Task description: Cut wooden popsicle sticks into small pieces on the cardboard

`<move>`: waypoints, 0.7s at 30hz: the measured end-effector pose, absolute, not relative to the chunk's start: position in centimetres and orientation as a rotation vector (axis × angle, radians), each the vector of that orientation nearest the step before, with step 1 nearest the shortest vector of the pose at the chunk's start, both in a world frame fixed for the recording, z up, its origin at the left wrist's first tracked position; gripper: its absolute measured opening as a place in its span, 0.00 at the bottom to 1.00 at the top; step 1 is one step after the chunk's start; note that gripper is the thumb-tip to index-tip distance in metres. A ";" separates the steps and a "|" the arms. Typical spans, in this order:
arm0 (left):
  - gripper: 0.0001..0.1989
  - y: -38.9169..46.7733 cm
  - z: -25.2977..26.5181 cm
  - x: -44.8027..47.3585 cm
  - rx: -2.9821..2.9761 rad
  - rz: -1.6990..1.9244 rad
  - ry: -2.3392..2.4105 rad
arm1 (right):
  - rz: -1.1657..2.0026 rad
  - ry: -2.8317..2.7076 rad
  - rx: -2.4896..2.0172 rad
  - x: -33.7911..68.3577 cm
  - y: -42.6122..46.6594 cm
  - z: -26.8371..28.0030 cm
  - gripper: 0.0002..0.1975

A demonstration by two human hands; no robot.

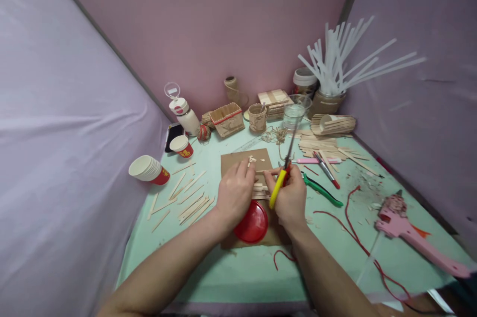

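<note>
My right hand (293, 197) is closed around a pair of scissors with yellow and red handles (278, 189), their blades pointing up and away from me. A thin wooden stick (260, 172) spans the gap between my two hands. Its left end is in the closed fingers of my left hand (235, 190), and my right fingertips touch the other end. Below it, short wooden sticks (261, 192) lie side by side, partly covered by my left hand. Under both hands is a brown cardboard sheet (229, 160), with a red round lid (252, 225) and small wood chips (252, 159) on it.
Cut sticks (194, 207) and paper cups (147, 170) are at left. Rightward lie green-handled pliers (322, 192), a brush (327, 170), red cord (348, 227) and a pink glue gun (410, 235). A glass of water (294, 117) and a stick-sided box (227, 120) stand behind.
</note>
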State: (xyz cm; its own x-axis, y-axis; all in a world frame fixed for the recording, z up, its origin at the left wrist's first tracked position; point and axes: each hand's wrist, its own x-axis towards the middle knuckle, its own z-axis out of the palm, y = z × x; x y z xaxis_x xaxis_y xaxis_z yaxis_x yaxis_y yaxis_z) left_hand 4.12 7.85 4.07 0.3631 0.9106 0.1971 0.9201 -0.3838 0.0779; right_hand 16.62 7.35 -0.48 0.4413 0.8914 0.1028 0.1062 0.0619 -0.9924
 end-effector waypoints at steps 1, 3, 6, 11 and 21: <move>0.15 7.6 4.5 4.1 -2.529 -0.567 -1.655 | 0.768 -0.879 -1.313 16.7 7.5 -0.3 0.13; 0.16 6.7 5.0 4.1 -2.429 -1.081 -1.600 | 0.823 -0.698 -1.147 17.0 7.9 0.3 0.16; 0.06 5.2 4.2 4.5 -2.235 -1.768 -1.857 | 1.051 -0.403 -0.922 17.2 8.1 1.0 0.21; 0.12 4.9 1.2 5.4 -2.000 -2.924 -2.193 | 1.334 -0.246 -0.797 16.2 7.1 1.3 0.24; 0.07 5.5 0.8 4.8 -1.619 -3.422 -1.916 | 1.565 -0.192 -0.775 14.9 5.5 0.7 0.25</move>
State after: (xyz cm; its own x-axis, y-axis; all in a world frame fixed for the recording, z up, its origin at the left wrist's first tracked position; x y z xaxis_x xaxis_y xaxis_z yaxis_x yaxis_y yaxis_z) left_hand 4.75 5.49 0.83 -0.2409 0.9695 0.0442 -0.4688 -0.1561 0.8694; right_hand 14.90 5.52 0.66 0.0460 0.9325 -0.3581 -0.8184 -0.1704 -0.5488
